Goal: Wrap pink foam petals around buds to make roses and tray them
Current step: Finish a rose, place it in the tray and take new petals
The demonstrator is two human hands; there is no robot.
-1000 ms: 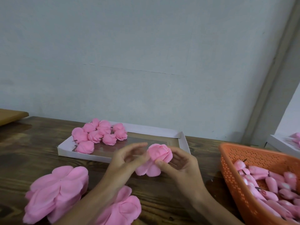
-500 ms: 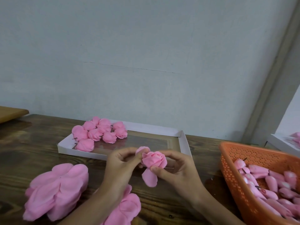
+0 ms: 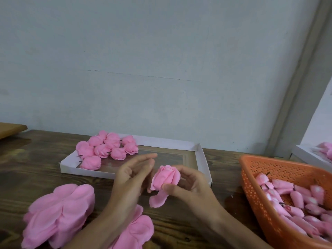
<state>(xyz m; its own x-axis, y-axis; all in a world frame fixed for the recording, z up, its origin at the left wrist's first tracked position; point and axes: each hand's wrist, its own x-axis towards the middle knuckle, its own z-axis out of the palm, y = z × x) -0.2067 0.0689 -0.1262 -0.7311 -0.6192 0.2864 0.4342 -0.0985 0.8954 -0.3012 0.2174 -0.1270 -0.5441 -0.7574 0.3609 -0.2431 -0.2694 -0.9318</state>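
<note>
My right hand [image 3: 190,186] grips a partly wrapped pink foam rose [image 3: 166,177], thumb in front and fingers curled behind, with one loose petal hanging below it. My left hand [image 3: 133,178] is just left of the rose, fingers extended; whether they touch the rose I cannot tell. Behind my hands lies a shallow white tray [image 3: 201,159] with several finished roses [image 3: 106,150] clustered at its left end. Stacks of flat pink petals lie at the near left [image 3: 59,214] and under my left forearm [image 3: 136,230].
An orange perforated basket [image 3: 258,194] at the right holds several pink buds [image 3: 296,198] on dark stems. Another white tray [image 3: 309,155] with pink pieces sits at the far right edge. The dark wooden table [image 3: 36,159] meets a pale wall behind.
The petals now lie closer around the bud. My left hand's fingers have straightened and come away from pinching the rose, while my right hand keeps hold of it.
</note>
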